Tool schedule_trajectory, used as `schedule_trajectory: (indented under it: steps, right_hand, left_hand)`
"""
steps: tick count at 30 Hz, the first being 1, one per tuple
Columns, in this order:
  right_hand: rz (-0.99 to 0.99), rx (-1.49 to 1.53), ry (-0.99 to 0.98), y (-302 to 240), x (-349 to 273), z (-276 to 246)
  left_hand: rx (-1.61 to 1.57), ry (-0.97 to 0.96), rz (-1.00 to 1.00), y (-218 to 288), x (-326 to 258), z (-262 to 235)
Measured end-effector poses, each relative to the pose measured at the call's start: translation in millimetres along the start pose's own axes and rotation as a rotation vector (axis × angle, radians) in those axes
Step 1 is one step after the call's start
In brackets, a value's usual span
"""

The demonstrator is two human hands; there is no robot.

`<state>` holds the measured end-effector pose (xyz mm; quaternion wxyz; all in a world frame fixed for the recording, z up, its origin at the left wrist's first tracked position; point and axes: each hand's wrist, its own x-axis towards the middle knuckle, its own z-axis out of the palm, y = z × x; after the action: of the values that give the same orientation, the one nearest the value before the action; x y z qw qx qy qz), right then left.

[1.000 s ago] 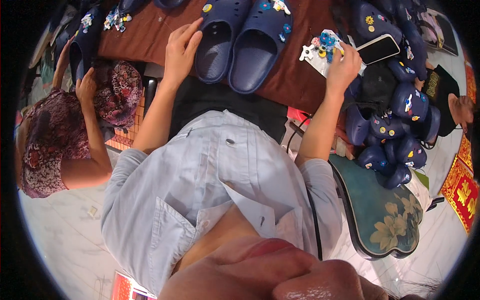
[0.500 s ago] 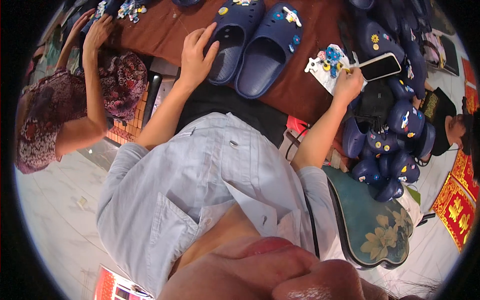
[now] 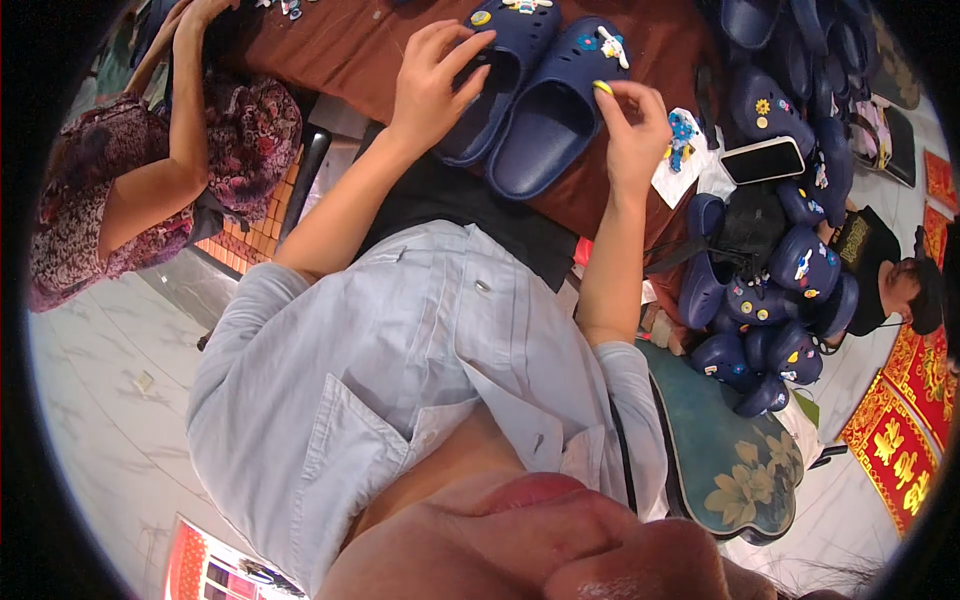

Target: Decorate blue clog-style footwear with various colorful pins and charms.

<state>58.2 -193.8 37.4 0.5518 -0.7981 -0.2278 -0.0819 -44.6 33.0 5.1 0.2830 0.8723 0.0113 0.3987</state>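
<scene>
Two navy blue clogs lie side by side on a brown table [image 3: 360,50]. My left hand [image 3: 432,80] rests on the left clog [image 3: 495,70], fingers spread over its side. My right hand [image 3: 630,125] pinches a small yellow charm [image 3: 603,87] at the edge of the right clog [image 3: 560,110], which carries a white charm near its toe. A white sheet with blue and coloured charms [image 3: 680,150] lies just right of that hand.
A black phone [image 3: 762,160] lies beside a heap of navy clogs with charms [image 3: 780,290] at the right. A person in a patterned top [image 3: 150,170] works at the table on the left. Another person [image 3: 895,280] sits low at the far right. A green cushioned seat [image 3: 730,460] is below.
My right hand left the charm sheet and moved left to the right clog, now pinching a yellow charm. My left hand stayed on the left clog. The view shifted, bringing the clogs closer.
</scene>
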Motion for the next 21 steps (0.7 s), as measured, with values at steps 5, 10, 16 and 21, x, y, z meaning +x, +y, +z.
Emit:
schedule_trajectory:
  steps: [5, 10, 16, 21]
  right_hand:
    - [-0.141, -0.124, -0.119, -11, 44, 34]
    - [-0.185, -0.283, -0.253, -6, 58, 56]
    - [-0.213, -0.433, -0.265, 1, 57, 64]
    - [-0.258, -0.456, -0.293, 0, 55, 65]
  left_hand:
    - [0.045, -0.046, -0.060, -12, 0, 19]
    - [0.031, -0.061, -0.154, -11, -6, 23]
    - [0.004, -0.045, -0.170, -12, -7, 25]
    - [0.018, -0.040, -0.167, -13, -8, 26]
